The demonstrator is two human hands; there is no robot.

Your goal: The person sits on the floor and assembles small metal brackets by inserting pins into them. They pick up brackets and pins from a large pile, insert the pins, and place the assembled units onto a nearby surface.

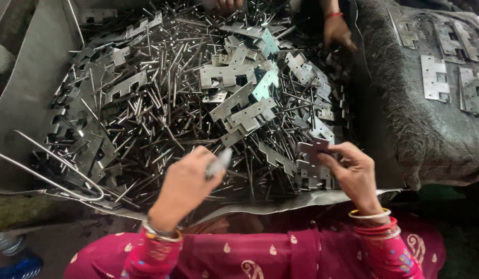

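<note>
The right hand (353, 173), at five o'clock, pinches one notched hinge leaf (313, 149) of flat grey steel between thumb and fingertips. The left hand (190, 178), at six o'clock, is curled around one thin metal pin (219, 162), blurred. Both hover over the near edge of a heap (198, 98) of shiny straight pins and toothed plates, too many to count, on a dull metal tray (32, 77). At two o'clock, about five more plates (435, 77) lie flat on rough dark cloth (405, 119). At twelve o'clock, another person's hand (336, 31) touches the pile.
</note>
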